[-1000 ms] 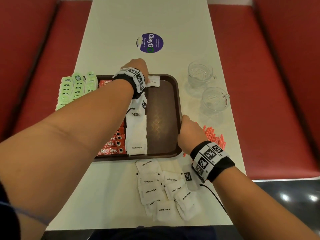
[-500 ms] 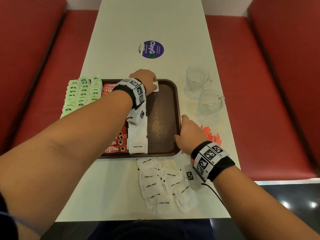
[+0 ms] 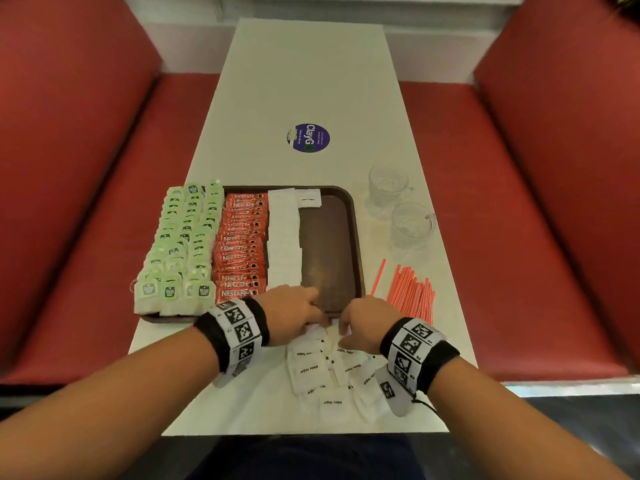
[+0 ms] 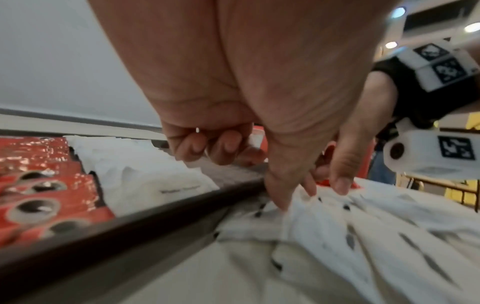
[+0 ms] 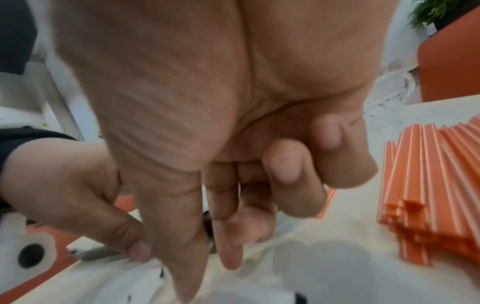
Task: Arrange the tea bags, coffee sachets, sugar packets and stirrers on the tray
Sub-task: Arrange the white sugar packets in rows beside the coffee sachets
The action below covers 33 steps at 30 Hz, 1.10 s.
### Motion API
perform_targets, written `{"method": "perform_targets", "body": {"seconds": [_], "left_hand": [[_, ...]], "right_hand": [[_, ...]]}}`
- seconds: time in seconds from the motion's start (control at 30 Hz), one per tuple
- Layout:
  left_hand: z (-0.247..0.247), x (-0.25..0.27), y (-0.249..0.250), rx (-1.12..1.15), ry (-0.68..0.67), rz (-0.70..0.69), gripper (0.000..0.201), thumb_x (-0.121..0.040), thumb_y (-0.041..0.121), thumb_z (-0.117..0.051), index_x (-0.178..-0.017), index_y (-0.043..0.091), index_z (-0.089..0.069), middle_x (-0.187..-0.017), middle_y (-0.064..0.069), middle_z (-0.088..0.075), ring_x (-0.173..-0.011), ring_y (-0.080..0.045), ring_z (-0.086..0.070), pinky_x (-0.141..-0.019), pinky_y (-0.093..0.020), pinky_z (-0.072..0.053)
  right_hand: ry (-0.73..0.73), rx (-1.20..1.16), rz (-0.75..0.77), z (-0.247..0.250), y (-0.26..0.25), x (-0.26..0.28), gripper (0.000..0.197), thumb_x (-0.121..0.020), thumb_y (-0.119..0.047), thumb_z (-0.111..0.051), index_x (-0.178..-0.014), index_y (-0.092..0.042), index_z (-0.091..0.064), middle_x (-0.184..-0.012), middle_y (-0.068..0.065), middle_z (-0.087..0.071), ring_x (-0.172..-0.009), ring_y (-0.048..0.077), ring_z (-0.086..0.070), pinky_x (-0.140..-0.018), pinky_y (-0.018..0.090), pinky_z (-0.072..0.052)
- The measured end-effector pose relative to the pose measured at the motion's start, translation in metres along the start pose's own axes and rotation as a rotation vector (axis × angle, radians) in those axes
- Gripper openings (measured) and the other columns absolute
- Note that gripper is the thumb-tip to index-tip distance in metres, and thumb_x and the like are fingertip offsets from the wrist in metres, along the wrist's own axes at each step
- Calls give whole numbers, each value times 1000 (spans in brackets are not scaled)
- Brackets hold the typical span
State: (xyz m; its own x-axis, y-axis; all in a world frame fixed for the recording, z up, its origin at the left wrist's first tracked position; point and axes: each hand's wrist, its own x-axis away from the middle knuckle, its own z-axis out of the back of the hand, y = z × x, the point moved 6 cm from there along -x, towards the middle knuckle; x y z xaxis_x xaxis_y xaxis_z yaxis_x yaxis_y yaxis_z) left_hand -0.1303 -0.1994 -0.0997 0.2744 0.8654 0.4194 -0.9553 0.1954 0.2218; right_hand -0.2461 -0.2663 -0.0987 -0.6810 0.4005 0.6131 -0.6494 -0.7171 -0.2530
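A brown tray (image 3: pixel 356 237) is seen on the white bench (image 3: pixel 311 81). Its left part is filled by green tea bags (image 3: pixel 180 247) in three columns, then one column of red coffee sachets (image 3: pixel 240 244), then one column of white sugar packets (image 3: pixel 284 237), with a single packet (image 3: pixel 309 199) laid crosswise at the far edge. Exact numbers in the overlapped columns cannot be told. More sugar packets, roughly ten, are heaped in a loose pile (image 3: pixel 329 372) on the bench just before the tray. Orange stirrers (image 3: pixel 412 292) are bundled right of the tray, beside two glass mugs (image 3: pixel 401 209). At the pile's far edge, one packet is pinched by the left hand (image 3: pixel 294 315); the right hand (image 3: pixel 363 323) is held with index finger and thumb touching the pile and its other fingers (image 5: pixel 285 170) curled.
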Motion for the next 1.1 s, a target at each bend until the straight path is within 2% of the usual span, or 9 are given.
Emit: {"method": "perform_targets", "body": {"seconds": [0.2, 0.43, 0.53, 0.67, 0.8, 0.87, 0.93, 1.0, 1.1], "left_hand": [[-2, 3, 6, -173, 40, -13, 41, -100, 27, -54, -137, 41, -48, -113, -5, -41, -93, -24, -51, -66, -33, -36], [5, 4, 4, -172, -20, 4, 30, -94, 33, -62, -124, 30, -63, -118, -3, -46, -105, -23, -50, -76, -33, -39], [7, 8, 4, -152, -4, -28, 21, -96, 30, -61, -115, 27, -70, -115, -2, -50, -104, -22, -53, -76, -32, -44], [7, 13, 0, -76, 31, -2, 20, -97, 30, -59, -113, 25, -70, -113, 0, -51, -103, -21, -55, -77, -31, -46], [22, 20, -15, 65, 114, 61, 16, -97, 33, -57, -106, 25, -68, -113, 5, -58, -106, -16, -53, -86, -33, -46], [35, 28, -24, 197, 201, 107, 10, -96, 32, -58, -98, 27, -67, -107, 10, -63, -100, -11, -55, -86, -32, -46], [47, 35, -32, 317, 305, 158, 7, -97, 30, -59, -95, 28, -66, -95, 17, -65, -85, 2, -55, -76, -24, -43], [57, 40, -39, 378, 389, 210, 7, -98, 30, -59, -97, 27, -65, -82, 22, -60, -70, 10, -53, -63, -12, -34], [68, 43, -47, 423, 481, 251, 7, -97, 31, -60, -99, 28, -65, -80, 20, -61, -64, 9, -53, -57, -10, -30]], "right_hand": [[0, 41, 7, -8, -6, -1, 30, -85, -38, -76, -110, -22, -71, -107, 0, -68, -96, 21, -62, -84, 33, -53], [-20, 70, 26, -13, -12, 1, 19, -90, -27, -71, -103, -13, -69, -104, 5, -69, -93, 24, -63, -83, 35, -55], [-11, 73, 49, -9, -12, 2, 17, -91, -23, -67, -96, -7, -66, -103, 9, -69, -89, 25, -62, -75, 33, -52], [41, -11, 74, 1, -11, 6, 14, -87, -22, -65, -89, -8, -64, -91, 9, -66, -75, 20, -52, -67, 31, -45], [155, -144, 100, 15, -9, 11, 19, -86, -25, -64, -77, -12, -53, -79, 5, -56, -69, 17, -47, -62, 31, -42], [207, -231, 110, 22, -8, 12, 25, -89, -22, -60, -71, -16, -44, -73, 3, -49, -65, 16, -43, -58, 29, -35], [248, -322, 108, 28, -6, 10, 24, -93, -19, -56, -73, -18, -42, -78, 2, -56, -70, 18, -49, -60, 29, -39], [270, -428, 107, 32, -5, 8, 13, -93, -14, -52, -82, -18, -45, -88, 6, -64, -76, 22, -58, -66, 32, -47], [316, -564, 153, 41, -9, 4, 13, -93, -12, -51, -101, -18, -43, -81, 2, -56, -65, 16, -50, -59, 29, -42]]}}
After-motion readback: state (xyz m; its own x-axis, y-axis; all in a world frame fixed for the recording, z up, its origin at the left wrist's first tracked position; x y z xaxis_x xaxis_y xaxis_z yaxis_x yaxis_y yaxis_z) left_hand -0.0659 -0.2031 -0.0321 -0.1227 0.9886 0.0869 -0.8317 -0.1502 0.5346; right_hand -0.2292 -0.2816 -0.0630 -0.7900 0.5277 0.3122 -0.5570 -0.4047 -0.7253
